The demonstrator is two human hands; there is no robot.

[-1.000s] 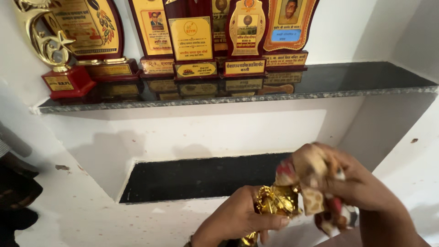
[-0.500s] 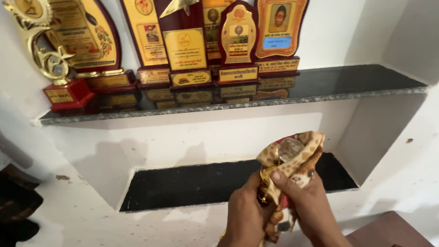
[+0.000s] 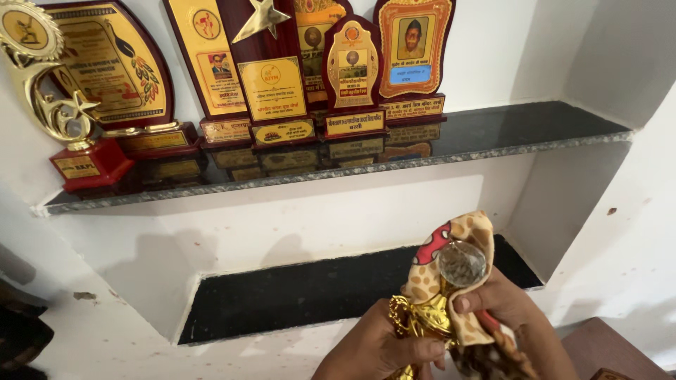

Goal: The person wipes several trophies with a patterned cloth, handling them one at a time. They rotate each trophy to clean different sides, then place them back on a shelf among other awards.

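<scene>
Since a moment ago my view has drifted right and the cloth sits higher on the trophy. From the head camera, my left hand (image 3: 377, 348) clamps the gold trophy (image 3: 422, 317) steady below the lower shelf (image 3: 296, 292), while my right hand (image 3: 503, 306) pinches the spotted cloth (image 3: 458, 236) against its round glass top (image 3: 461, 262) to rub it.

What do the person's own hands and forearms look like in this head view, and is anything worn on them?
Both are bare: the left hand and the right hand show no gloves, rings or sleeves. The wrists run off the bottom edge, so a bracelet or watch cannot be ruled out.
</scene>
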